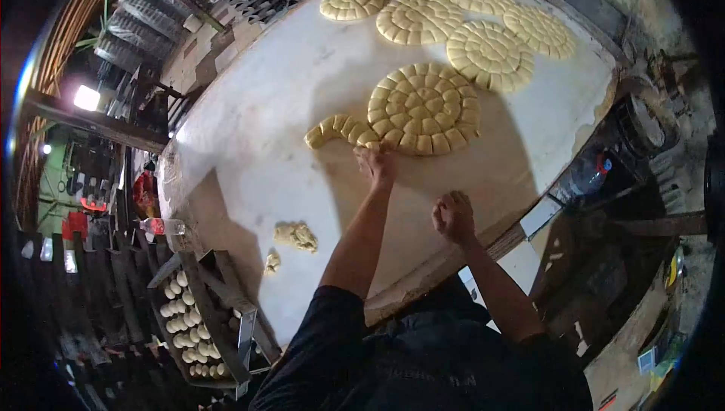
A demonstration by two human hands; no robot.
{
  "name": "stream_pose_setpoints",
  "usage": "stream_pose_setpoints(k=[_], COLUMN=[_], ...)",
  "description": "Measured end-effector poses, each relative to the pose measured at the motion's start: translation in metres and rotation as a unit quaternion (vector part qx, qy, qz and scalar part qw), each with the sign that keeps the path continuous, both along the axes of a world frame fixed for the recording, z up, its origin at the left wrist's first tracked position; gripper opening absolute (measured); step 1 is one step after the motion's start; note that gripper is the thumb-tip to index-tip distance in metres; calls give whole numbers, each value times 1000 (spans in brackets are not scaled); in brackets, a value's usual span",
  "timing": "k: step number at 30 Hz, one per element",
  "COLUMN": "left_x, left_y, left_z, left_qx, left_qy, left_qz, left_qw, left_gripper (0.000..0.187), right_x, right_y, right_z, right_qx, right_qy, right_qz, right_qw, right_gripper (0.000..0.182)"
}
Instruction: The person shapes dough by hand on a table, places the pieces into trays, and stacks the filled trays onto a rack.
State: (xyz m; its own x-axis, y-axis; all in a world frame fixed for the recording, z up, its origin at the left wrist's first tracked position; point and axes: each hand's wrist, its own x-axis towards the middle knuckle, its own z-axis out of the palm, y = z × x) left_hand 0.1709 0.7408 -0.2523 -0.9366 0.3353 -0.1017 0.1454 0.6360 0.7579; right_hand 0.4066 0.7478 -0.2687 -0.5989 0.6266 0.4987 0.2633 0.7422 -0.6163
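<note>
A round coil of pale dough [424, 107], cut by scored lines into many segments, lies on the white tabletop. Its loose outer end, a scored dough strip [340, 129], curves away to the left. My left hand [374, 165] is at the coil's lower left edge, where the strip meets it, with the fingers closed on the dough strip. Lower right of the coil, my right hand [454, 216] is curled closed over the table, apart from the dough. Whatever its fingers may hold is hidden.
Several more scored dough coils [491, 56] lie at the far side. A dough lump [295, 237] and a smaller scrap [273, 261] sit at left. Beyond the left edge, a tray [215, 320] holds dough balls [189, 324]. A plastic bottle [589, 175] stands off the right edge.
</note>
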Motion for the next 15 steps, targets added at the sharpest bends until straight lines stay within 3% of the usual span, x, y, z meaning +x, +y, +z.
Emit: stream_pose_setpoints(k=[1,2,4,5,6,7,9,10,12,13,14,15], left_x=[1,5,14,19,10,-3,45,61,80,83,91,105], left_y=[0,-11,-53,-81,-113,-161,-217,-242,-287,-309,-317,-317], left_z=[-1,3,17,30,-36,-101,-58,-30,9,7,21,47], left_qx=[3,-3,115,56,56,56,57,60,219,359,366,482], left_qy=[-16,-8,-209,-225,-217,0,-58,-55,-308,-348,-348,-324], left_qz=[49,47,-4,-88,-85,-335,-211,-200,-74,-41,-32,21], left_qw=[999,999,971,969,971,941,974,976,923,865,862,814], left_gripper=[57,57,51,48,48,45,44,44,42,37,37,32], right_x=[2,3,2,2,1,-1,-4,-7,-15,-20,-34,-42], right_y=[1,0,-2,0,0,0,-7,-14,-29,-44,-66,-93], right_z=[2,7,11,10,10,13,21,26,36,25,5,-9], right_qx=[-7,-13,-20,-26,-31,-30,-29,-26,-178,-170,-162,-155], right_qy=[5,8,20,27,33,40,-4,-3,-14,-61,1,59], right_qz=[-3,1,7,10,16,22,-16,-4,-48,-27,129,280], right_qw=[1000,1000,1000,999,999,999,999,1000,983,983,978,945], right_gripper=[14,14,14,16,17,17,29,29,43,52,52,53])
